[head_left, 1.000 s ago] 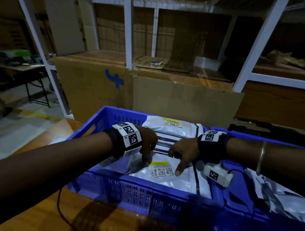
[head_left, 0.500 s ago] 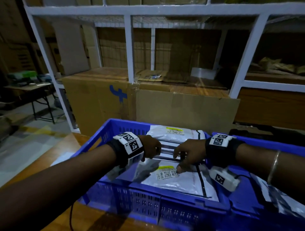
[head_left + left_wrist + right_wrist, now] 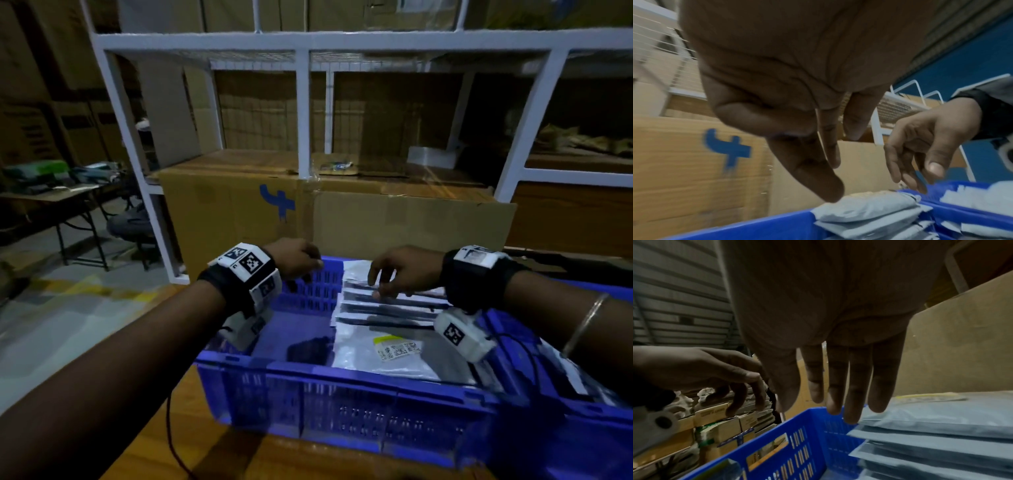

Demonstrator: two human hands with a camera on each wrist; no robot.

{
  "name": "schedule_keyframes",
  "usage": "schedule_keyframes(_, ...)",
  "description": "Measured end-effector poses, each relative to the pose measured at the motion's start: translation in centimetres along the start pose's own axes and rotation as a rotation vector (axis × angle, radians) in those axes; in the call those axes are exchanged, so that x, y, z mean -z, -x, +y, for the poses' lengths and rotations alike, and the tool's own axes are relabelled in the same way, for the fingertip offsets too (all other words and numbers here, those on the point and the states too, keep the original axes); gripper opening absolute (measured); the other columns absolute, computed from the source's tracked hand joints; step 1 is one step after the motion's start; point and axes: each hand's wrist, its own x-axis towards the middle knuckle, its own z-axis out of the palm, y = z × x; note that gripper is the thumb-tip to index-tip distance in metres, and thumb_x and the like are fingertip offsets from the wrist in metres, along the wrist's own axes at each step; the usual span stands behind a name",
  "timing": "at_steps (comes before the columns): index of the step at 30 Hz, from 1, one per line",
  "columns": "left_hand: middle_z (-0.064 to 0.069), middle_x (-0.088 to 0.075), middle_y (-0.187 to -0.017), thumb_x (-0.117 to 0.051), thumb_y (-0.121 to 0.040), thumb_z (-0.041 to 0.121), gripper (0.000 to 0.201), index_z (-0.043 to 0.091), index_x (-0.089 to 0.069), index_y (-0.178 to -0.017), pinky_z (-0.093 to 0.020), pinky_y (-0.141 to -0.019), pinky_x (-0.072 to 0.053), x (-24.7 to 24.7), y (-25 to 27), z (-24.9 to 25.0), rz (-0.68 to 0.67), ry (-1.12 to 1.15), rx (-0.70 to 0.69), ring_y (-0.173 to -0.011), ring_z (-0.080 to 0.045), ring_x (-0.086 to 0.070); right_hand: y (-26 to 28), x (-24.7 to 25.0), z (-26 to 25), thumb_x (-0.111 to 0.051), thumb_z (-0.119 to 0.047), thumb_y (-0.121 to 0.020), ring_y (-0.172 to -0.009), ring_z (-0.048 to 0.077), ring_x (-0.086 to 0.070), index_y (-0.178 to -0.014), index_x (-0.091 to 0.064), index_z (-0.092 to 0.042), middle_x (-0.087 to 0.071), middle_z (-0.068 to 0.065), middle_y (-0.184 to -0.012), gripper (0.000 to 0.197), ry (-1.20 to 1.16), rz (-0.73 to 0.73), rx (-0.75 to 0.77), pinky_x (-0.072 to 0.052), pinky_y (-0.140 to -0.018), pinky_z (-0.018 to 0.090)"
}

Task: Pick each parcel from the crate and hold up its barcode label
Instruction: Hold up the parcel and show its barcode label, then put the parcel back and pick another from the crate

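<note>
Your left hand (image 3: 294,258) hung over the far left part of the blue crate (image 3: 342,387) with its fingers (image 3: 830,142) pointing down, loosely spread and slightly bent, gripping nothing; from the left wrist view one fingertip sat right at the top of the upper grey parcel (image 3: 865,209), though whether it touched was hard to tell. Your right hand (image 3: 406,270) was over the far middle of the crate, its four fingers (image 3: 855,386) nearly straight and a little apart, thumb off to the side, holding nothing; the tips reached the far edge of the stacked parcels (image 3: 390,301), and contact could not be confirmed there either. The parcels were all in the crate, none lifted: an overlapping row of grey poly mailers ran from the far wall toward the near wall, with about five black-striped edges showing in the head view, and one mailer (image 3: 387,359) lay flat nearest you with its barcode label (image 3: 397,349) face up, a yellow strip along its top. Only that one label could be read as a label; its print was too small to make out. More mailers lay at the right, cut off by the picture's edge and partly hidden under your right forearm, so a full count was not possible. The crate sat on a wooden bench (image 3: 164,442), near its far edge. Two wrist cameras were visible, one on each arm. Beyond the crate stood a cardboard box (image 3: 239,219) with a blue mark, under a white shelving frame (image 3: 303,102).
</note>
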Motion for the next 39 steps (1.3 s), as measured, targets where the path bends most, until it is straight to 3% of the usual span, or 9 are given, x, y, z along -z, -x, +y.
schedule_keyframes(6, -0.015, -0.066, -0.086, -0.050, -0.100, 0.020, 0.029, -0.002, -0.060, -0.117, -0.021, -0.039, -0.047, 3.0, 3.0, -7.2, 0.002, 0.126, 0.068, -0.045, -0.014, -0.057, -4.0, -2.3, -7.7, -0.069, -0.023, -0.091, -0.073, 0.019, -0.067, -0.100, -0.068, -0.009, -0.072, 0.018, -0.097, 0.017, -0.051, 0.043, 0.006, -0.055, -0.059, 0.030)
schedule_keyframes(12, -0.020, -0.070, -0.106, -0.049, -0.100, 0.023, 0.028, 0.001, -0.059, -0.115, -0.010, -0.031, -0.030, 4.7, 7.4, -17.0, -0.002, 0.084, 0.166, -0.054, -0.022, -0.058, -8.9, -7.0, -16.9, -0.069, -0.025, -0.090, -0.066, 0.026, -0.068, -0.097, -0.071, -0.008, -0.073, 0.016, -0.080, 0.018, 0.023, 0.041, 0.081, -0.047, -0.047, 0.017)
schedule_keyframes(19, -0.010, -0.072, -0.100, -0.049, -0.099, 0.034, 0.032, 0.007, -0.064, -0.109, -0.032, -0.070, -0.054, 3.7, 10.7, -29.4, -0.001, 0.011, 0.338, -0.069, -0.023, -0.065, -15.0, -14.0, -26.2, -0.060, -0.003, -0.086, -0.060, 0.013, -0.065, -0.095, -0.072, -0.005, -0.072, 0.008, -0.077, 0.015, 0.063, -0.022, 0.125, -0.051, -0.048, 0.020)
schedule_keyframes(23, -0.014, -0.065, -0.080, -0.053, -0.097, 0.034, 0.035, 0.008, -0.062, -0.077, -0.033, -0.073, -0.052, 2.1, 11.7, -35.2, -0.009, -0.050, 0.447, -0.072, -0.025, -0.059, -18.1, -18.6, -29.5, -0.057, -0.006, -0.089, -0.074, 0.031, -0.070, -0.097, -0.071, -0.004, -0.072, 0.015, -0.082, 0.016, 0.055, -0.095, 0.124, -0.057, -0.056, 0.032)
schedule_keyframes(27, -0.005, -0.049, -0.060, -0.057, -0.094, 0.035, 0.042, 0.015, -0.047, -0.058, -0.029, -0.066, -0.041, 0.2, 12.0, -39.3, -0.004, -0.026, 0.551, -0.063, -0.023, -0.050, -21.5, -23.5, -30.7, -0.055, -0.011, -0.092, -0.070, 0.025, -0.066, -0.102, -0.071, -0.001, -0.072, 0.015, -0.092, 0.021, 0.072, -0.113, 0.085, -0.056, -0.061, 0.034)
schedule_keyframes(31, -0.013, -0.053, -0.070, -0.060, -0.090, 0.038, 0.039, 0.015, -0.044, -0.063, -0.032, -0.067, -0.041, -1.9, 12.0, -42.2, -0.018, 0.032, 0.599, -0.075, -0.030, -0.055, -24.1, -28.1, -29.9, -0.062, -0.014, -0.089, -0.060, 0.022, -0.052, -0.101, -0.070, 0.006, -0.070, 0.023, -0.099, 0.025, 0.109, -0.104, 0.007, -0.042, -0.054, 0.030)
schedule_keyframes(34, -0.019, -0.062, -0.103, -0.063, -0.089, 0.043, 0.042, 0.002, -0.063, -0.094, -0.038, -0.078, -0.049, -3.6, 11.6, -43.4, -0.026, 0.085, 0.619, -0.102, -0.035, -0.061, -25.2, -30.1, -28.6, -0.065, -0.017, -0.087, -0.067, 0.025, -0.057, -0.106, -0.069, 0.005, -0.069, 0.024, -0.105, 0.029, 0.086, -0.095, -0.079, -0.046, -0.058, 0.032)
schedule_keyframes(36, -0.022, -0.062, -0.114, -0.067, -0.086, 0.043, 0.055, -0.004, -0.061, -0.113, -0.040, -0.083, -0.051, -4.6, 11.2, -44.0, -0.011, 0.110, 0.638, -0.108, -0.036, -0.060, -25.6, -31.1, -27.7, -0.064, -0.019, -0.088, -0.085, 0.030, -0.064, -0.115, -0.066, 0.001, -0.066, 0.021, -0.115, 0.033, 0.081, -0.087, -0.116, -0.052, -0.071, 0.035)
schedule_keyframes(39, -0.018, -0.065, -0.109, -0.073, -0.080, 0.044, 0.048, 0.003, -0.063, -0.102, -0.035, -0.070, -0.050, -5.4, 10.7, -44.3, 0.024, 0.123, 0.657, -0.099, -0.032, -0.063, -26.0, -32.6, -26.6, -0.064, -0.022, -0.088, -0.118, 0.027, -0.055, -0.126, -0.058, -0.013, -0.053, 0.011, -0.136, 0.039, 0.070, -0.083, -0.139, -0.045, -0.084, 0.027)
